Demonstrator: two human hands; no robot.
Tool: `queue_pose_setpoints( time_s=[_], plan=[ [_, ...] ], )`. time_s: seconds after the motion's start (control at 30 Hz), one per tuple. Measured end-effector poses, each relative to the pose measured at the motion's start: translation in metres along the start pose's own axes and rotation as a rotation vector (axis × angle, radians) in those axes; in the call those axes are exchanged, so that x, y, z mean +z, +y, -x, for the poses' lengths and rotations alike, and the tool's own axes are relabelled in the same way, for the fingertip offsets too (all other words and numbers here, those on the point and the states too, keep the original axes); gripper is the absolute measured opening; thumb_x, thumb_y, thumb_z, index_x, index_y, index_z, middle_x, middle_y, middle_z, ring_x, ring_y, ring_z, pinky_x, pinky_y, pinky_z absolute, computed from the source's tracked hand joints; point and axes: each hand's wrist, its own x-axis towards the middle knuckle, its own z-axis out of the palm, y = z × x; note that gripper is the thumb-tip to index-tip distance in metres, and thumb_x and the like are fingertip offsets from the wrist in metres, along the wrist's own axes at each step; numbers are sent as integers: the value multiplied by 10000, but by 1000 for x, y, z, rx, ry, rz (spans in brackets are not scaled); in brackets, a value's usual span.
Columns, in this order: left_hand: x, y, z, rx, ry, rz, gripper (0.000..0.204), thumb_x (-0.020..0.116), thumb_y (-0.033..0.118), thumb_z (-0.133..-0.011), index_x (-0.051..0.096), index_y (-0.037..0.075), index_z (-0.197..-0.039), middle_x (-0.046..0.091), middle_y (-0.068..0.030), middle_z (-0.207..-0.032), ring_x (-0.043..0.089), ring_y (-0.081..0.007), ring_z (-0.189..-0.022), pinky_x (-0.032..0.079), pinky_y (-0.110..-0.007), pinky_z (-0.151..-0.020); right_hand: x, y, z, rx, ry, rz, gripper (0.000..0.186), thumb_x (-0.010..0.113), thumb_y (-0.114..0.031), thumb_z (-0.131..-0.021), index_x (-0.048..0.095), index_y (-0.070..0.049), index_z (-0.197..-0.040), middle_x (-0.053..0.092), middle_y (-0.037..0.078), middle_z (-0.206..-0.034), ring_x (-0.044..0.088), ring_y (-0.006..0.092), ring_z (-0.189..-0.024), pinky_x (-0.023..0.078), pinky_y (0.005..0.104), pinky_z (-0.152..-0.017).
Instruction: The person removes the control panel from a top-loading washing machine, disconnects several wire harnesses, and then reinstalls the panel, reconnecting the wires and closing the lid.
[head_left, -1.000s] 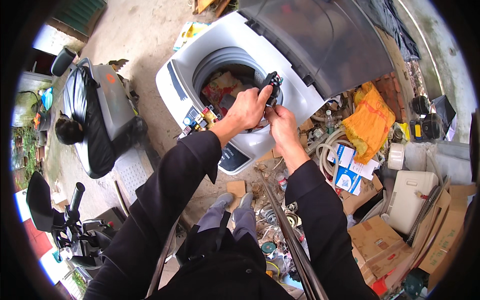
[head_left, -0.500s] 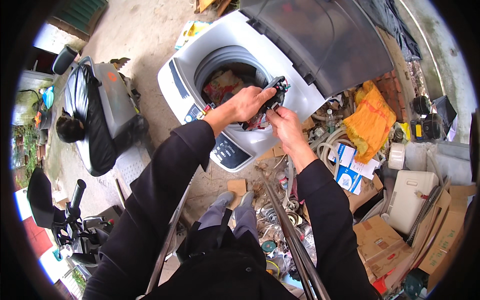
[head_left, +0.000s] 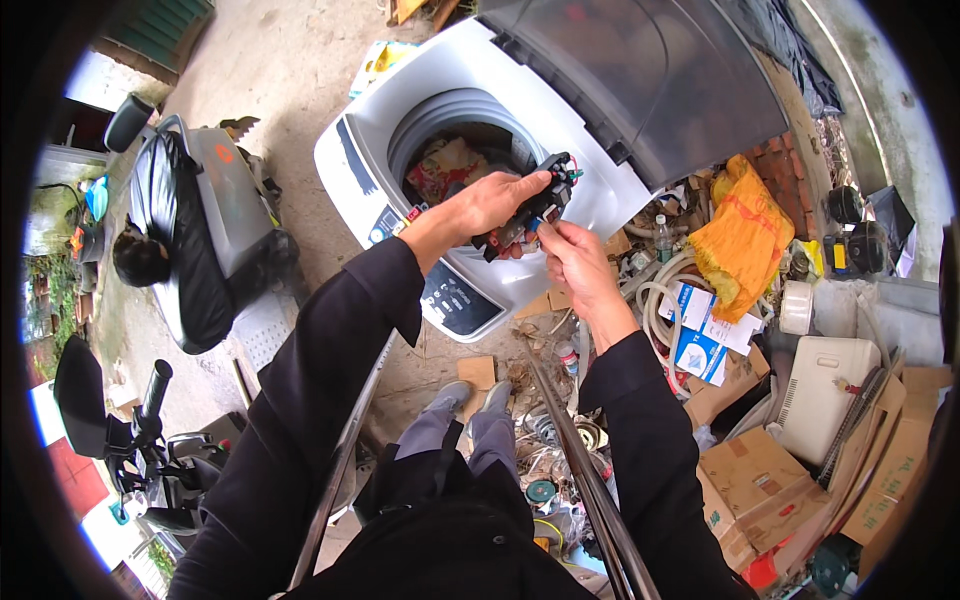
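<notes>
My left hand (head_left: 487, 203) is closed around a black electrical assembly (head_left: 533, 212) with coloured wires and reddish parts, held over the rim of a white top-loading washing machine (head_left: 590, 170). My right hand (head_left: 580, 262) pinches at the near right side of this assembly. Whatever lies between its fingertips is too small to make out. Below and beyond my hands is the round tub opening (head_left: 430, 125), with crumpled cloth-like material (head_left: 450, 165) inside. The dark see-through lid (head_left: 660, 90) stands open at the upper right. My left palm side is hidden.
Cardboard boxes (head_left: 765, 490), a beige casing (head_left: 825, 400), hoses (head_left: 655, 310) and an orange sack (head_left: 742, 245) crowd the right. Scraps litter the floor by my feet. To the left stand a scooter with a black seat (head_left: 180, 270) and handlebars (head_left: 150, 410). Metal bars (head_left: 590, 470) run before me.
The assembly has turned slightly in my left hand, showing more of its side. My right hand has shifted slightly down, its fingertips still at the assembly.
</notes>
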Motion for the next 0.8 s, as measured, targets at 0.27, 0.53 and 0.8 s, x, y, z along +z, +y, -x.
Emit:
queue_pose_setpoints(
  time_s=[0.27, 0.53, 0.8],
  plan=[
    [-3, -7, -10, -44, 15, 133, 596, 446, 559, -1060, 707, 24, -1050, 685, -83, -783, 641, -155, -564, 523, -300, -515, 0, -3, 7, -23, 22, -72, 169, 645, -221, -1011, 677, -56, -1006, 562, -47, -791, 454, 41, -605, 355, 228, -525],
    [-3, -14, -15, 47, 56, 16, 639, 453, 572, -1059, 681, 0, -1227, 635, -29, -926, 559, -87, -801, 485, -271, -738, 13, -7, 4, -54, 123, -47, 196, 713, -225, -973, 681, -32, -970, 552, -46, -741, 412, 39, -573, 317, 228, -518],
    [4, -26, -22, 100, 116, -60, 659, 459, 589, -1055, 673, -10, -1229, 633, -36, -954, 543, -99, -837, 476, -287, -765, 14, 4, -11, -247, 357, 308, 302, 768, -236, -894, 692, 43, -805, 646, 63, -678, 530, 147, -612, 441, 322, -613]
  ],
)
